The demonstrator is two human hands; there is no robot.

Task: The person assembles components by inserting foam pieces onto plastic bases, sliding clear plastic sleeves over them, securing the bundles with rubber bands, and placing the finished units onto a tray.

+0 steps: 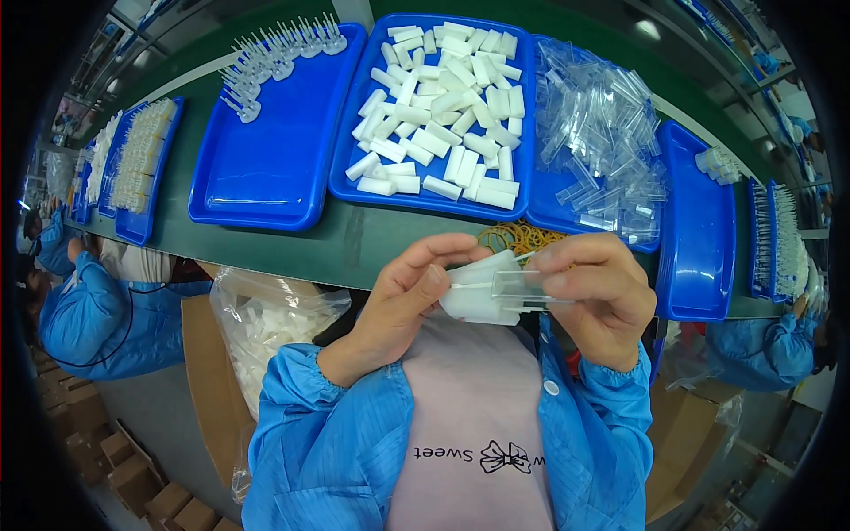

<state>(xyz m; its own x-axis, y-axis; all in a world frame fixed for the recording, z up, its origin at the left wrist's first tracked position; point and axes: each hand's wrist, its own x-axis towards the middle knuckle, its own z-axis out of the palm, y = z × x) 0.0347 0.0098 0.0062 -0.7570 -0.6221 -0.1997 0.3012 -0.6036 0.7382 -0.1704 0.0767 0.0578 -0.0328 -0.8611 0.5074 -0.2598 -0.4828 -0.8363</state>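
In front of my chest, my left hand point(409, 296) is closed around white foam blocks point(472, 306), with a thin white strip showing between them. My right hand point(600, 292) pinches a clear plastic sleeve point(513, 288), whose near end overlaps the right side of the foam. A thin white rod tip sticks out by my right fingertips; what it belongs to is partly hidden. Just beyond my hands lies a heap of yellowish rubber bands point(515, 237). Past it stands a blue tray point(341, 177) of loose white foam blocks.
To its right, another blue tray point(637, 237) holds a pile of clear sleeves point(593, 124). A left tray point(257, 190) carries white stemmed pieces point(266, 66) along its far side. A narrower tray point(699, 265) stands farther right. Below the bench edge sits a bag of white pieces point(270, 327). Co-workers in blue sit at both sides.
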